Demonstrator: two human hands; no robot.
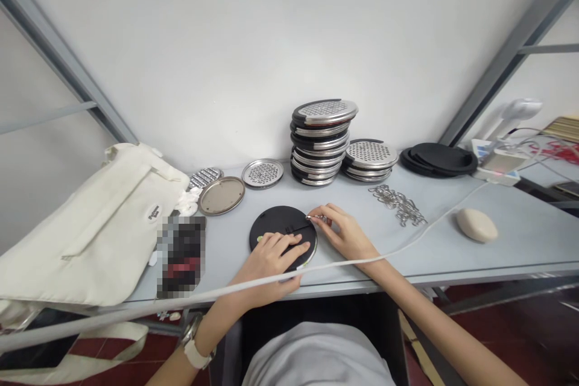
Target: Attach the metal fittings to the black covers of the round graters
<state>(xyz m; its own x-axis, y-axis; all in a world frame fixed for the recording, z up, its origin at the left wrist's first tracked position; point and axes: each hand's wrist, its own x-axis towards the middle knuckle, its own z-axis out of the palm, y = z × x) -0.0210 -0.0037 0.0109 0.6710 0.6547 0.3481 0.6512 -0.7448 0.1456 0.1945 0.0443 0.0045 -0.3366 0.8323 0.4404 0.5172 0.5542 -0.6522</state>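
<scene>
A round black disc point(279, 223) lies on the grey table in front of me. My left hand point(270, 258) rests flat on its near side, fingers spread, pressing it down. At the disc's right rim my right hand point(344, 232) pinches a small metal ring point(316, 217), which touches the rim. A loose pile of the same metal rings point(398, 204) lies to the right. A tall stack of round metal graters with black rims point(321, 142) stands behind, with a shorter stack point(370, 160) beside it.
A cream fabric bag point(94, 229) fills the left of the table point(520, 235). Loose metal discs point(221, 195) and a perforated plate point(262, 172) lie at the back. Black rims point(438, 158) are stacked at the right, near a beige oval object point(476, 224). A white cable point(181, 301) crosses the front edge.
</scene>
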